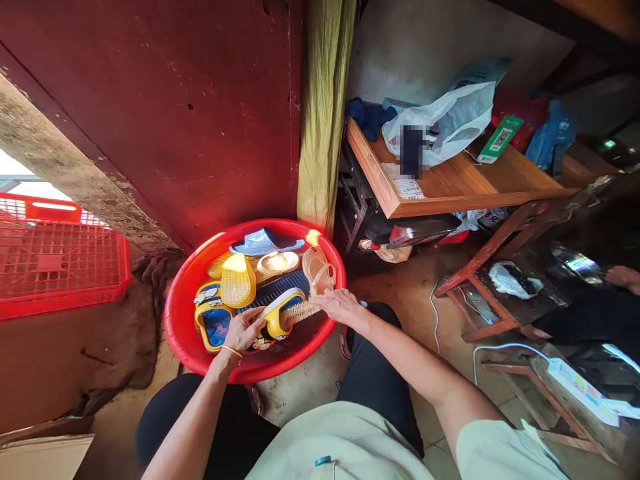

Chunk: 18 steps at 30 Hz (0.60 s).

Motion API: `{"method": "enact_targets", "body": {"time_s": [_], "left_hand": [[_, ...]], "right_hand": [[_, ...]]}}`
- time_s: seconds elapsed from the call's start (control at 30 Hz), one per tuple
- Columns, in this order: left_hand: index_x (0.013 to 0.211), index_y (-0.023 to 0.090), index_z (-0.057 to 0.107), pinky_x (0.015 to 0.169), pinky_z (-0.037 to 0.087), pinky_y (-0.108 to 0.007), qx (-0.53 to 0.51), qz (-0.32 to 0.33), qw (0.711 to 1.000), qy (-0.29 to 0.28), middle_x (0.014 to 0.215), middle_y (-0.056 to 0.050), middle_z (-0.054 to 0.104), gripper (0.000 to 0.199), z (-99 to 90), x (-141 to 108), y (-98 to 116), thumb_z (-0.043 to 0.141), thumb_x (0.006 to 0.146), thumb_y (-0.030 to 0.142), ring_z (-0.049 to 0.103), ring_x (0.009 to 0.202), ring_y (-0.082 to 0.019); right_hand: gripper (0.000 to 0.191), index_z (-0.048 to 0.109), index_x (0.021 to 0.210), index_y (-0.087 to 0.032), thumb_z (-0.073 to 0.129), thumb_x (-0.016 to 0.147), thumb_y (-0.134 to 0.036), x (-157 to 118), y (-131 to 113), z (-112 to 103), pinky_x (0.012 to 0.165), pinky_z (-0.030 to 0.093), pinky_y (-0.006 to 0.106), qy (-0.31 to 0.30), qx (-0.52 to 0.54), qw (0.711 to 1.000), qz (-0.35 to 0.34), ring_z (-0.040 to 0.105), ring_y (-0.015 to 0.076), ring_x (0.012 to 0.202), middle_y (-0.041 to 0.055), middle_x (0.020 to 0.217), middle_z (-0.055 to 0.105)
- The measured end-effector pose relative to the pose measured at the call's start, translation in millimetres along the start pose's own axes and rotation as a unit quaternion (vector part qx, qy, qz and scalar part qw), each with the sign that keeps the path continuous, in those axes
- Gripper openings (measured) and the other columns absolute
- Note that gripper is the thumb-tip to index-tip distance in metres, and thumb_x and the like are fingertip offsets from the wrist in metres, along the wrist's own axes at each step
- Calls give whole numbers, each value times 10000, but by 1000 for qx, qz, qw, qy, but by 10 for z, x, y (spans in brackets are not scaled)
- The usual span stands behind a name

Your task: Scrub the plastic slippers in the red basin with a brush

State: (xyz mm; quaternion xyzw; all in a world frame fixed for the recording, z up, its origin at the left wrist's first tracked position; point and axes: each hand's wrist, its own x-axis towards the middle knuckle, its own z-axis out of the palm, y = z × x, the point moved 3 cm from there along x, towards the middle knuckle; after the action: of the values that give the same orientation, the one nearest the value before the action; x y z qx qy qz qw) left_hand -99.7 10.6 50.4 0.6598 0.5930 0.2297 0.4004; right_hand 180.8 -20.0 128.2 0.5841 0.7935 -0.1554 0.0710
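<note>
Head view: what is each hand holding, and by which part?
The left hand holds a yellow sandal by its left edge; the right hand grips a brush just right of its visible bristles.

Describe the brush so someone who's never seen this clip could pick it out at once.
Find the big red tub on the floor, full of footwear. Toward its near right side, the right grip holds the brush at the opening of a yellow-strapped sandal. Its tan bristles set it apart from the smoother sandal.
</note>
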Motion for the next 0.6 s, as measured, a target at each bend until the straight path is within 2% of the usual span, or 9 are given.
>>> {"method": "enact_targets", "body": {"time_s": [0.07, 0.13, 0.23, 0.3, 0.4, 0.5, 0.6], "left_hand": [[1092, 158, 757, 827, 542, -320, 61, 6, 998, 4, 995, -79, 779, 534, -40, 20, -26, 525, 683, 411, 709, 945, -294], [1119, 171, 747, 870, 527, -330, 116, 14, 993, 0, 1066, -97, 770, 526, -82, 36, -58, 516, 713, 410, 700, 1001, -303], [1137, 200, 733, 902, 509, -332, 189, 15, 982, -26, 1122, -106, 758, 489, -137, 50, -120, 493, 770, 416, 685, 1064, -306], [1121, 219, 729, 898, 501, -331, 241, 13, 969, -61, 1117, -107, 757, 443, -126, 43, -147, 473, 808, 400, 689, 1053, -296], [1069, 208, 725, 870, 497, -346, 325, 19, 938, -115, 1059, -136, 757, 374, 9, 3, -123, 445, 839, 301, 702, 991, -283], [1027, 187, 730, 876, 492, -398, 396, 29, 909, -125, 1022, -176, 745, 322, 201, -14, -16, 501, 803, 225, 694, 1007, -315], [902, 217, 757, 897, 499, -413, 368, 42, 914, -167, 962, -155, 750, 219, 340, 61, 116, 578, 787, 270, 695, 1007, -329]], "right_hand": [[438, 592, 1370, -458, 435, 1000, -283, -54, 210, -40, 898, 458, 363, 15, 5, 999, 40, 628, 257, 1034, 53, 1190, 649], [425, 593, 1376, -437, 437, 1005, -303, -116, 318, -6, 927, 450, 352, 17, 9, 998, 57, 618, 247, 1053, 54, 1177, 654], [454, 551, 1427, -401, 439, 1004, -282, -189, 356, 112, 977, 440, 358, 23, 38, 996, 78, 613, 238, 1086, 70, 1205, 655], [496, 490, 1491, -333, 429, 1002, -273, -210, 357, 172, 982, 454, 398, 39, 63, 992, 104, 624, 265, 1094, 120, 1247, 643], [573, 359, 1574, -219, 392, 1007, -296, -195, 336, 189, 966, 482, 442, 62, 88, 985, 134, 636, 311, 1105, 189, 1301, 614], [599, 319, 1587, -225, 400, 1001, -319, -120, 239, 172, 973, 490, 390, 68, 112, 983, 125, 620, 291, 1163, 154, 1379, 583], [674, 298, 1590, -223, 482, 942, -248, -29, 91, 205, 1024, 452, 337, 65, 147, 983, 92, 548, 264, 1270, 124, 1450, 530]]}}
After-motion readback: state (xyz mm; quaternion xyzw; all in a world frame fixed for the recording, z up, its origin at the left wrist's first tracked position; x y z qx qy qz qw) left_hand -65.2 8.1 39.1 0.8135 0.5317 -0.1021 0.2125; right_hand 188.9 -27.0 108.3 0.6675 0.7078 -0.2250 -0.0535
